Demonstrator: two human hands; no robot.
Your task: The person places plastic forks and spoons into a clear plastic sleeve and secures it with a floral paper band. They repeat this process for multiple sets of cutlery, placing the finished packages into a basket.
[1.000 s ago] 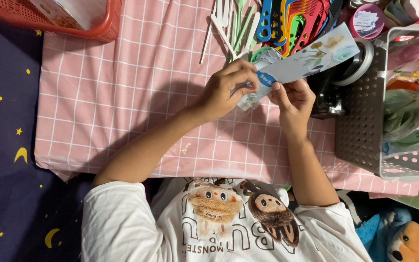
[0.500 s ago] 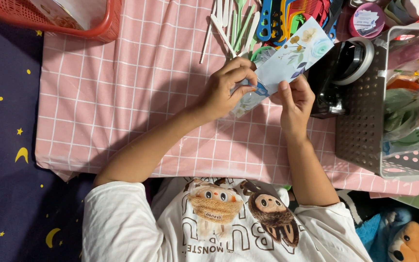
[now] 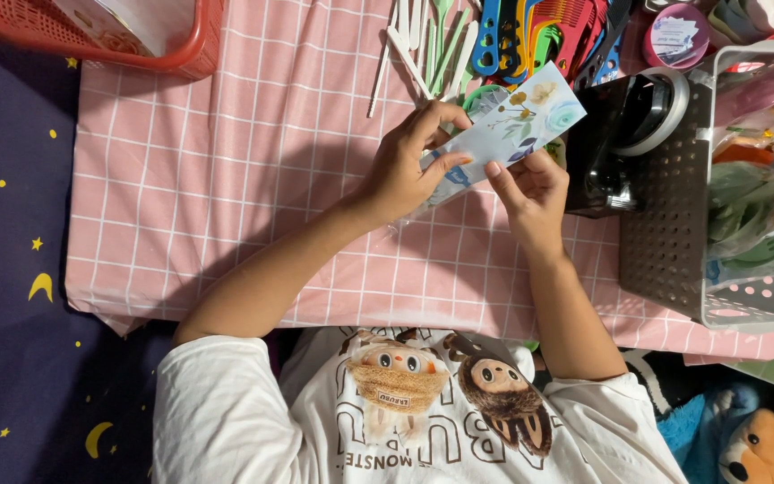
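My left hand and my right hand both hold a long pale-blue card with printed flowers above the pink checked cloth. The left fingers pinch the card's lower left end. The right thumb and fingers grip it from below, near the middle. The card tilts up to the right, and a thin clear wrapper seems to hang at its lower end.
A red basket stands at the top left. White and green sticks and coloured plastic combs lie at the top. A black tape dispenser and a grey perforated basket with packets are on the right. A round pink tin sits behind.
The card has swung from pointing far right to a steeper tilt and moved left, closer over my hands. Both hands have kept their hold on it.
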